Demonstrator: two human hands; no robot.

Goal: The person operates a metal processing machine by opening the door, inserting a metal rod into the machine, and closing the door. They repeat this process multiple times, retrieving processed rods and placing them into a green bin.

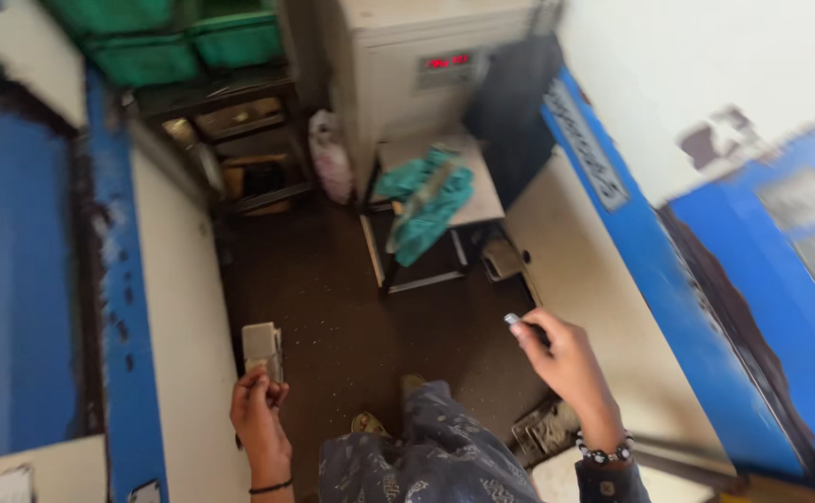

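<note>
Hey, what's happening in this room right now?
A person stands in a narrow room with blue-trimmed walls, looking down at the dark brown floor. The left hand is curled near a small grey box by the wall; whether it grips anything is unclear. The right hand pinches a small silvery object. Ahead, a teal cloth lies draped over a small white table.
</note>
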